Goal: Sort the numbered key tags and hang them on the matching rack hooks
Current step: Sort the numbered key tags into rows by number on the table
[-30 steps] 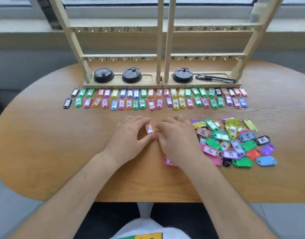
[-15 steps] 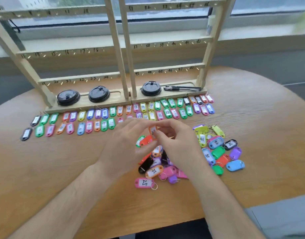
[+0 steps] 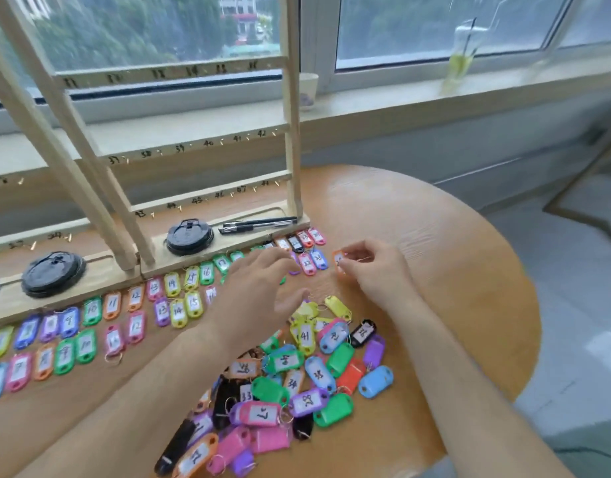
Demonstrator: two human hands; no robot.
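My right hand (image 3: 373, 270) pinches an orange key tag (image 3: 338, 262) just right of the end of the sorted rows of tags (image 3: 173, 305), low over the table. My left hand (image 3: 262, 294) hovers with relaxed, spread fingers over the right part of those rows, holding nothing and hiding a few tags. A loose pile of mixed coloured tags (image 3: 297, 381) lies nearer to me, below both hands. The wooden key rack (image 3: 200, 146) with numbered hooks stands behind the rows; no tags hang on the hooks I can see.
Black round lids (image 3: 190, 236) (image 3: 52, 274) and two black pens (image 3: 259, 224) sit in the rack's base tray. The round wooden table's edge (image 3: 518, 305) curves close on the right. A cup (image 3: 307, 91) and a drink glass (image 3: 461, 60) stand on the windowsill.
The view swung to the right. My right hand carried the orange tag from between both hands out to the right end of the rows; my left hand let go and opened.
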